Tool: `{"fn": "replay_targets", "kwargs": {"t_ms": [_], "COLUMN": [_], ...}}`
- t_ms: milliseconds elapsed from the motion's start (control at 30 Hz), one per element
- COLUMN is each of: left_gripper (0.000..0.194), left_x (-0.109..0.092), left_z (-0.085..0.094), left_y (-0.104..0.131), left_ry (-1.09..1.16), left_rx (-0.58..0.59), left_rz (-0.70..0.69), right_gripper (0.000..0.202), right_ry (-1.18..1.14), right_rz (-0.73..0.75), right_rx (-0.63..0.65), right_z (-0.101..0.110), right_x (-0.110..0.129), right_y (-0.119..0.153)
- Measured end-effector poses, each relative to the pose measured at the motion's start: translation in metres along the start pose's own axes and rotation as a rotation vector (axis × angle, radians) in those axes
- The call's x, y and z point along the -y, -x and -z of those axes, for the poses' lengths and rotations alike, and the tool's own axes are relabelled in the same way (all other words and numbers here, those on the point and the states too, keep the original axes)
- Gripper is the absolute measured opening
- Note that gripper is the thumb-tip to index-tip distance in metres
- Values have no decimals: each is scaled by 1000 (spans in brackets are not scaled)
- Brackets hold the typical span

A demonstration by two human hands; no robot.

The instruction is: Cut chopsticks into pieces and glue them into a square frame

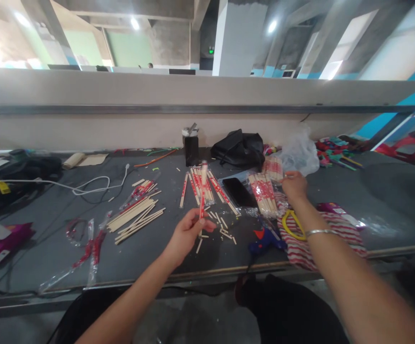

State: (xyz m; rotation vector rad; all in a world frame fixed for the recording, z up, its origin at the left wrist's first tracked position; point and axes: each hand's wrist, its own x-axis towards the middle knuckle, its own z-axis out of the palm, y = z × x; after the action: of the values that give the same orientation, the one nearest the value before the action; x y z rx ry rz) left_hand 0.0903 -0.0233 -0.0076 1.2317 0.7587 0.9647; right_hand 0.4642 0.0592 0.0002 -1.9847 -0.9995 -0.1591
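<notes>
Between the fingertips of my left hand (191, 229) stands a wrapped pair of chopsticks (202, 203), upright in its red-printed sleeve. Behind it lie more wrapped chopsticks (216, 184), fanned out on the table. My right hand (295, 186) is closed in a pinch at the right, near a bundle of wrapped chopsticks (272, 167) and a clear plastic bag (300, 153); what it pinches, if anything, is hidden. A second bundle (262, 193) lies left of that hand, beside a black phone (240, 192). Short cut sticks (225, 233) are scattered just right of my left hand.
Bare chopsticks (133, 215) and torn wrappers (94, 248) lie left. A blue glue gun (266, 241), yellow handles (293, 224) and striped cloth (336, 234) are at front right. Behind stand a bottle (191, 148) and black bag (241, 148). A white cable (96, 184) crosses the left.
</notes>
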Motion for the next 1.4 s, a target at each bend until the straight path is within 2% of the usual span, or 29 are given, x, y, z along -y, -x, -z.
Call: {"fn": "replay_targets", "kwargs": {"t_ms": [100,167,233,367,467,500,567,633,733,900,1000,1100,1200,1300,1367,1400], "left_gripper": [19,15,11,7,8,8,9,9,7,7,10,20,22,24,25,25], "left_x": [-4,-4,-1,4,3,2,1,-1,-1,1,4,9,14,16,15,14], "left_z": [15,22,27,33,39,40,42,43,40,33,30,27,19,10,6,5], "left_y": [2,-1,-5,-10,-10,-10,-10,-9,-8,-5,-4,-4,-2,2,5,7], "left_ry": [-21,-57,-58,-5,-22,-29,-35,-34,-35,-66,-78,-54,-16,-17,-64,-104], "left_rx": [-18,-66,-153,-387,-491,-501,-500,-476,-432,-375,-347,-267,-125,0,64,83], "left_rz": [-24,-43,-47,-95,-170,-179,-183,-177,-167,-155,-135,-98,-67,-53,-71,-85], "right_gripper": [30,32,31,29,32,43,57,51,28,20,14,15,27,36,33,27], "right_ry": [-24,-42,-59,-75,-59,19,139,244,345,428,407,357,170,-451,-641,-664], "right_rz": [19,98,224,532,728,844,998,1055,1007,938,949,928,840,476,343,347], "right_rx": [35,110,261,534,647,670,716,706,671,672,698,674,632,700,669,646], "right_z": [-1,1,2,-6,-17,-20,-25,-26,-25,-9,4,12,19,26,31,33], "right_x": [15,32,54,106,139,147,156,156,138,91,76,83,105,132,146,151], "right_y": [11,33,67,156,213,226,242,243,218,158,145,153,169,185,192,195]}}
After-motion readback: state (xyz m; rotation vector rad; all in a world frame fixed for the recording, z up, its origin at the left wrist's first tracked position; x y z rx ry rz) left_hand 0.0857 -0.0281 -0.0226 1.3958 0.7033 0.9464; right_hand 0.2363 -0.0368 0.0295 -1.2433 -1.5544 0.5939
